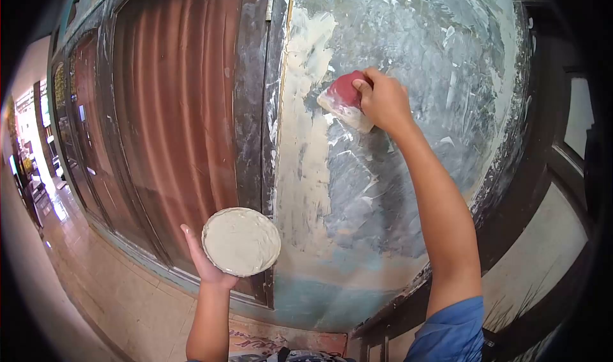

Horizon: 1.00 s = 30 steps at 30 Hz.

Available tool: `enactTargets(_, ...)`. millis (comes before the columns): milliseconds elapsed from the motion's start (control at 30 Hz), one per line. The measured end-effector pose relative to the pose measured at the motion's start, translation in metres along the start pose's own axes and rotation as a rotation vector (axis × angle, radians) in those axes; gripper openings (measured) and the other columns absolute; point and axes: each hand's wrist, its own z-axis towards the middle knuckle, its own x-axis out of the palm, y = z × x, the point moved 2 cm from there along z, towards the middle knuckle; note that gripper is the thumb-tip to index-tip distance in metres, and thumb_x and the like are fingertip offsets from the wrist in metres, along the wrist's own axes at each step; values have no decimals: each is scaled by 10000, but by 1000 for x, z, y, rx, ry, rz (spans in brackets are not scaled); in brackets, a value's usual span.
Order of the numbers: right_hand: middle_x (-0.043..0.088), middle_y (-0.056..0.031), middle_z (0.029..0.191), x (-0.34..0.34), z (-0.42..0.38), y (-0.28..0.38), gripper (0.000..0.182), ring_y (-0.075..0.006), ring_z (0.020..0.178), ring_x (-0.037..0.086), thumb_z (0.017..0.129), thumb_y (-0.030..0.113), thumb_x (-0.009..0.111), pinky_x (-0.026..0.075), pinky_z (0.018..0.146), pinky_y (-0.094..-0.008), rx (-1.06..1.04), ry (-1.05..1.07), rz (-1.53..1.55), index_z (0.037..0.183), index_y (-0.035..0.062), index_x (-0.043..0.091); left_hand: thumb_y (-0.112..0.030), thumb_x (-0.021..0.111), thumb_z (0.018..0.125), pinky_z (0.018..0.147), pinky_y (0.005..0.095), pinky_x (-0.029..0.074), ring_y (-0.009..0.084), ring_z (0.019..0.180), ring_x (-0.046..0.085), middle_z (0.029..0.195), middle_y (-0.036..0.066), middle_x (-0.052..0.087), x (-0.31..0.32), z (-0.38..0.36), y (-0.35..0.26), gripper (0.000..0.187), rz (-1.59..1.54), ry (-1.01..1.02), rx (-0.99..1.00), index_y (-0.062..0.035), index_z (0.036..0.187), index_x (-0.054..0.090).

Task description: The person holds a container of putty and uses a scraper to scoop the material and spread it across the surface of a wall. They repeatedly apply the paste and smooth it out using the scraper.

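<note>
My right hand (385, 100) is closed on a red scraper (345, 90), whose lower edge is coated with pale putty. The scraper lies against the wall (408, 49), a blue-grey surface with cream patches along its left side. Lower down, my left hand (207, 261) supports a round container of pale putty (241, 242) from beneath and from the left. Its thumb or a finger sticks up beside the rim, and the other fingers are hidden under the container.
Left of the wall is a dark-framed window (182, 100) with reddish-brown curtains. A dark wooden door or frame (543, 170) stands at the right. Tiled floor (140, 298) shows at the lower left, and a printed mat or board (287, 339) lies at the bottom.
</note>
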Motion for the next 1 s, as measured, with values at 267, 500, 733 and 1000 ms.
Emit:
enactTargets(267, 718, -194, 828, 19, -44, 14, 145, -406, 782, 702, 952, 187, 693, 536, 712, -473, -334, 133, 118, 996, 51, 716, -888, 313, 908, 943, 742, 509, 488, 1262, 577, 1457, 235, 551, 4, -7, -2, 1042, 8, 26, 5, -17, 1437, 532)
enactTargets(500, 729, -158, 862, 44, -65, 10, 128, -388, 814, 690, 946, 196, 679, 509, 727, -519, -466, 181, -58, 981, 75, 699, -887, 289, 915, 971, 638, 531, 439, 1242, 606, 1426, 225, 579, 6, -22, -10, 1049, 20, 59, -1, -3, 1421, 541)
enactTargets(733, 744, -185, 918, 5, -10, 12, 216, -412, 903, 702, 1003, 291, 623, 513, 782, -532, -76, 66, -99, 1031, 89, 696, -892, 287, 907, 868, 798, 509, 525, 1237, 582, 1464, 253, 537, 4, -25, -13, 1058, -116, -37, -4, -15, 1457, 506)
enactTargets(1000, 742, -211, 908, -35, -16, 19, 147, -399, 831, 713, 962, 124, 672, 540, 751, -437, -107, 122, 397, 1071, 33, 709, -885, 251, 926, 1064, 527, 517, 383, 1271, 601, 1415, 204, 595, 27, -32, -15, 1064, 13, 107, -9, 12, 1418, 546)
